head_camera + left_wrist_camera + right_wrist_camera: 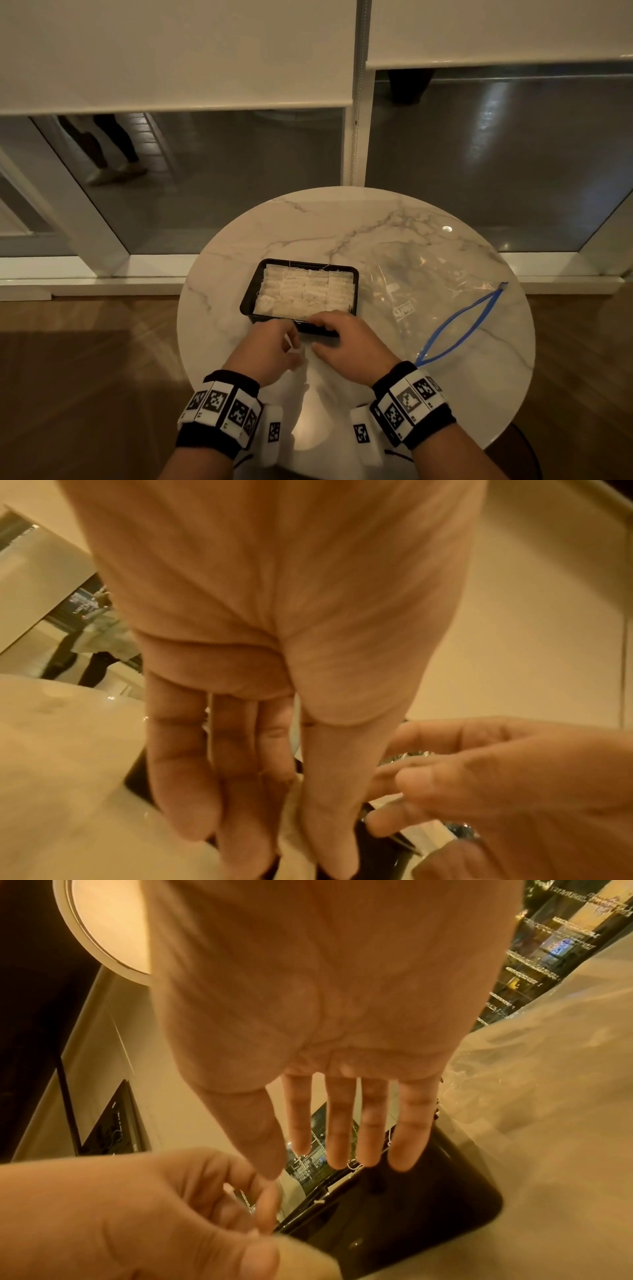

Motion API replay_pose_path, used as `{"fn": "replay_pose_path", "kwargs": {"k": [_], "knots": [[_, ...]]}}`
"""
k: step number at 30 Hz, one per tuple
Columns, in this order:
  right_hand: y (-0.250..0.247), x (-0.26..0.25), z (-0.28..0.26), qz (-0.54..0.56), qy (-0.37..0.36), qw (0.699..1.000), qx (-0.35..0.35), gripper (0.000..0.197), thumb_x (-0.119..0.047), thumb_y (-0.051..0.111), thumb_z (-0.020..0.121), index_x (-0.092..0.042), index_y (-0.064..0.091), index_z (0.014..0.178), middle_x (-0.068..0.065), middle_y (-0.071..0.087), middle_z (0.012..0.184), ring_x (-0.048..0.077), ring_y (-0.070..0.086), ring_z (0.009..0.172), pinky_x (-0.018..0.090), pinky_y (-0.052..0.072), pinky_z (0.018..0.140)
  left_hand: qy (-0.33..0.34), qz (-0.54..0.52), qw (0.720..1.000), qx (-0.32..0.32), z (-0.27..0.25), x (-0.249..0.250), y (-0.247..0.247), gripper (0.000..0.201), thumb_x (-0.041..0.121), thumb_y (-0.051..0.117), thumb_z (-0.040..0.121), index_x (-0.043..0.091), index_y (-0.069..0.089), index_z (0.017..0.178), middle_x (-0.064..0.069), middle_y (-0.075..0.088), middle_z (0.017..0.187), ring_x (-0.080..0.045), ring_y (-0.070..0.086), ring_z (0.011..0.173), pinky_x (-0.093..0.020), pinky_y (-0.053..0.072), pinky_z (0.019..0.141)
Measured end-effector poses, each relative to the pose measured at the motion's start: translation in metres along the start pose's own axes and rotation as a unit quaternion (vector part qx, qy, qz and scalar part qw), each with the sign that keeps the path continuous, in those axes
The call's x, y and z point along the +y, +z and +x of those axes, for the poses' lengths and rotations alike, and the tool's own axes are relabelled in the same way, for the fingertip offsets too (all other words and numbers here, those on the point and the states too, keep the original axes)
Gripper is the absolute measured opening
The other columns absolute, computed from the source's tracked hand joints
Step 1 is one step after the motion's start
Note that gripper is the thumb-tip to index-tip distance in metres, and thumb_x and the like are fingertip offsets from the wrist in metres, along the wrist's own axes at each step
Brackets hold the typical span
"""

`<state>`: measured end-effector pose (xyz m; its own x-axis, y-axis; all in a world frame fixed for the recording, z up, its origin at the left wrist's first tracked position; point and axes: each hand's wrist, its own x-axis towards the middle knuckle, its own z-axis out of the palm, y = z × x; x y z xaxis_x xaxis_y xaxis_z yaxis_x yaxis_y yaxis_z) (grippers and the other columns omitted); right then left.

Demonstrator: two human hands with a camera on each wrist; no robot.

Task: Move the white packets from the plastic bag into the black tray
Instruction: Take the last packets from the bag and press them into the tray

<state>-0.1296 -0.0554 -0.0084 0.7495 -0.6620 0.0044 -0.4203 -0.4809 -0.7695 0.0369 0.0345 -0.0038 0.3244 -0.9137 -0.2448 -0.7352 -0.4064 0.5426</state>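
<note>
Looking down, we see our two hands close together at the near edge of the worktop [239, 240]. Our left hand [270, 349] has its fingers and thumb pressed together on something small and white, which we think is one white packet [294, 813]. It is mostly hidden, so we cannot be sure. Our right hand [342, 339] has its fingers straight and loose, and it holds nothing. Its fingertips hang just over the near rim of the black tray [250, 294].

Just past our hands sits the tray. It is packed with white packets [305, 291] in neat rows, and thin strings stick out along the edges. To the right of the tray lies the plastic bag [428, 284], flat and see-through, with its blue zip edge [459, 318] open. We can see no packets left in it.

We think this is one of the last packets. To do it well, we should keep a soft pinch, lift the packet over the rim, and slide it into a gap near the front. The right hand could steady the tray so it does not slip. We should watch that the strings do not catch and pull other packets out.
</note>
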Motion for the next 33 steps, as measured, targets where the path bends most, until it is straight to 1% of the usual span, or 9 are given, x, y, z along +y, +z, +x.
{"fn": "replay_pose_path", "kwargs": {"k": [2, 6, 10, 15, 18, 23, 27, 30, 33], "knots": [[0.001, -0.002, -0.001, 0.06, -0.016, 0.997, -0.037, 0.035, -0.026, 0.068, 0.09, -0.035, 0.065, 0.124, -0.026, 0.063, 0.112, -0.012, 0.056, 0.103, 0.006, 0.042, 0.091, 0.042, -0.017, 0.999, 0.006, -0.002, 0.008, -0.006, 0.019, 0.029, 0.082, 0.081, 0.029, 0.063, 0.087, 0.006, 0.067, 0.079, -0.002, 0.061, 0.068, -0.017, 0.047, 0.06], [0.005, 0.0, -0.002, 0.121, -0.016, 0.992, -0.021, 0.024, -0.027, 0.067, 0.092, -0.03, 0.07, 0.116, -0.013, 0.072, 0.106, -0.001, 0.066, 0.1, 0.024, 0.053, 0.091, 0.084, -0.064, 0.993, 0.048, -0.008, 0.021, -0.013, 0.018, 0.022, 0.08, 0.083, 0.027, 0.065, 0.09, 0.007, 0.067, 0.084, -0.003, 0.062, 0.074, -0.016, 0.051, 0.065], [0.001, 0.001, 0.0, 0.228, -0.009, 0.974, 0.011, 0.022, -0.021, 0.069, 0.091, -0.02, 0.073, 0.113, -0.002, 0.076, 0.102, 0.013, 0.071, 0.098, 0.039, 0.057, 0.093, 0.105, -0.178, 0.976, 0.069, -0.012, 0.03, -0.016, 0.019, 0.007, 0.079, 0.084, 0.017, 0.065, 0.092, 0.001, 0.066, 0.081, 0.002, 0.061, 0.065, -0.014, 0.049, 0.062], [-0.001, 0.004, 0.002, 0.28, 0.021, 0.957, 0.077, 0.012, -0.019, 0.07, 0.092, -0.016, 0.078, 0.1, -0.003, 0.075, 0.084, 0.008, 0.067, 0.076, 0.022, 0.052, 0.074, 0.084, -0.235, 0.953, 0.174, -0.007, 0.031, -0.01, 0.019, 0.015, 0.076, 0.088, 0.025, 0.066, 0.101, 0.004, 0.07, 0.087, -0.004, 0.068, 0.075, -0.019, 0.055, 0.068], [-0.002, 0.006, 0.002, 0.326, 0.073, 0.931, 0.146, 0.011, -0.018, 0.072, 0.09, -0.016, 0.077, 0.099, -0.001, 0.077, 0.09, 0.01, 0.071, 0.084, 0.024, 0.055, 0.078, 0.053, -0.252, 0.95, 0.177, -0.003, 0.031, -0.007, 0.009, 0.026, 0.074, 0.09, 0.023, 0.072, 0.099, 0.006, 0.074, 0.087, -0.001, 0.07, 0.08, -0.025, 0.059, 0.074], [-0.003, 0.003, 0.0, 0.425, 0.126, 0.887, 0.132, 0.009, -0.019, 0.073, 0.089, -0.016, 0.077, 0.097, 0.007, 0.077, 0.091, 0.019, 0.071, 0.086, 0.038, 0.059, 0.084, 0.058, -0.282, 0.947, 0.144, -0.004, 0.04, -0.001, 0.008, 0.017, 0.071, 0.093, 0.015, 0.075, 0.086, -0.001, 0.075, 0.076, -0.014, 0.072, 0.076, -0.028, 0.06, 0.071], [-0.01, 0.003, -0.001, 0.358, 0.072, 0.923, 0.123, 0.008, -0.02, 0.074, 0.089, -0.016, 0.076, 0.096, 0.004, 0.077, 0.091, 0.018, 0.072, 0.087, 0.031, 0.06, 0.078, 0.09, -0.261, 0.952, 0.133, -0.006, 0.039, -0.003, 0.01, 0.015, 0.07, 0.094, 0.018, 0.075, 0.085, 0.005, 0.075, 0.077, -0.006, 0.07, 0.073, -0.017, 0.054, 0.068], [-0.017, 0.006, -0.001, 0.288, 0.025, 0.952, 0.101, 0.002, -0.019, 0.074, 0.089, -0.019, 0.076, 0.09, 0.004, 0.076, 0.086, 0.022, 0.072, 0.084, 0.038, 0.06, 0.078, 0.119, -0.232, 0.959, 0.11, -0.008, 0.04, -0.006, 0.007, 0.017, 0.072, 0.093, 0.019, 0.077, 0.089, 0.007, 0.075, 0.079, -0.004, 0.07, 0.076, -0.015, 0.053, 0.071], [-0.022, 0.007, 0.0, 0.262, 0.017, 0.96, 0.095, 0.005, -0.022, 0.075, 0.088, -0.019, 0.076, 0.086, 0.005, 0.074, 0.082, 0.018, 0.068, 0.077, 0.043, 0.058, 0.076, 0.124, -0.24, 0.956, 0.118, -0.009, 0.04, -0.006, 0.006, 0.017, 0.072, 0.093, 0.018, 0.077, 0.09, 0.004, 0.075, 0.081, -0.009, 0.07, 0.078, -0.019, 0.056, 0.073]]}}
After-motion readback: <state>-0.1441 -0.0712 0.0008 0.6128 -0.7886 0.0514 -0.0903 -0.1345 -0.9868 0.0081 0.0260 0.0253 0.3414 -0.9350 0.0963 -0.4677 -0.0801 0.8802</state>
